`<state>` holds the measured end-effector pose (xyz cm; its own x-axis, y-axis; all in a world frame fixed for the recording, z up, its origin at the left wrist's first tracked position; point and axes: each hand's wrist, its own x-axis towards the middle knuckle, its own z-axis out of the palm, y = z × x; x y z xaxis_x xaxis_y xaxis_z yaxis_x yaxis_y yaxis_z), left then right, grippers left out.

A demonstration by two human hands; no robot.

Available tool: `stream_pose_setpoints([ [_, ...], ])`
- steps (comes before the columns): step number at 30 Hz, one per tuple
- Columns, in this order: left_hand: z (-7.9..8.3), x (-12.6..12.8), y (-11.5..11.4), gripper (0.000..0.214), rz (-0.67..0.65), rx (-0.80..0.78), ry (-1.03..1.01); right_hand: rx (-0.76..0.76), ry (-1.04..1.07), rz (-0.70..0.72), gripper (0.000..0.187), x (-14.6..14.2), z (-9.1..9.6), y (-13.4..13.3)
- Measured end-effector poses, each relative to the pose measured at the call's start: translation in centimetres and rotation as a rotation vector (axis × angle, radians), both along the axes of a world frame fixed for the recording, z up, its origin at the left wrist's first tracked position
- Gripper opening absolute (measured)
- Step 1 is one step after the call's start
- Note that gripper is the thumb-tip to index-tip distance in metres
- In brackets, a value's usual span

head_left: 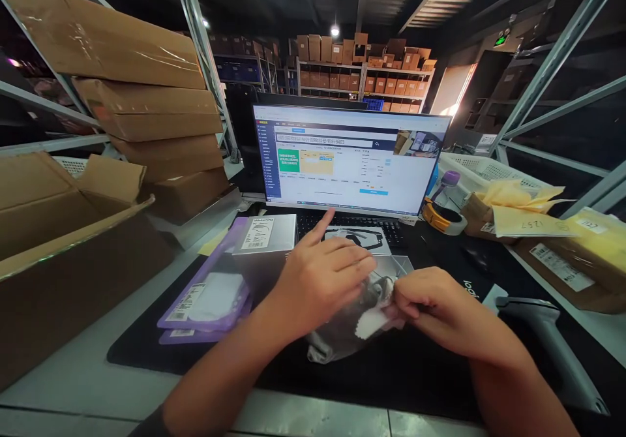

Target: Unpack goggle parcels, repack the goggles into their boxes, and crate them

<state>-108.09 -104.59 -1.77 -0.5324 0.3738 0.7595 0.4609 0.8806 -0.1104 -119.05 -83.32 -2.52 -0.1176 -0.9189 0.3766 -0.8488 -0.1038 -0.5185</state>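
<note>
A clear plastic bag [337,332] lies on the black desk mat, with a small white piece [372,323] showing at it. My right hand [435,303] is closed, its thumb and fingertips pinched on the bag's gathered edge. Over the bag's upper left, my left hand [325,277] has its fingers stretched out, one digit pointing up toward the monitor; whether its fingertips touch the bag is unclear. Behind the hands lies a flat box with a black outline picture [359,238]. A silver-grey box [268,235] with a white label stands left of my left hand.
Purple packages [210,306] lie at left, near an open cardboard box [73,293] and stacked cartons [147,107]. A monitor [342,163] stands behind the keyboard [396,231]. To the right are a barcode scanner [552,339], tape roll [443,218], mouse [474,259] and labelled parcel [562,267].
</note>
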Motion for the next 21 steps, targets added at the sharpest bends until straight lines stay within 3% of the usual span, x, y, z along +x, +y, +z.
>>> stream_pose_setpoints([
  [4, -0.8, -0.1, 1.3, 0.021, 0.008, 0.003, 0.028, -0.191, 0.078, -0.149, 0.032, 1.4, -1.1, -1.2],
  [9, -0.8, 0.6, 1.3, 0.054, 0.316, 0.233, 0.11, -0.438, -0.088, -0.421, 0.032, -0.4, -0.9, -0.9],
  [14, -2.1, 0.3, 2.1, 0.077, 0.32, 0.235, -0.12, -0.488, -0.162, -0.372, 0.031, -0.4, -0.8, -1.6],
  [16, -3.0, -0.2, 2.9, 0.074, 0.3, 0.24, -0.107, -0.531, -0.098, -0.352, 0.035, 0.6, -1.3, -2.6],
  [21, -4.1, -0.8, 4.0, 0.035, 0.255, 0.305, 0.024, -0.638, 0.31, -0.348, 0.035, 2.2, -2.8, -4.0],
])
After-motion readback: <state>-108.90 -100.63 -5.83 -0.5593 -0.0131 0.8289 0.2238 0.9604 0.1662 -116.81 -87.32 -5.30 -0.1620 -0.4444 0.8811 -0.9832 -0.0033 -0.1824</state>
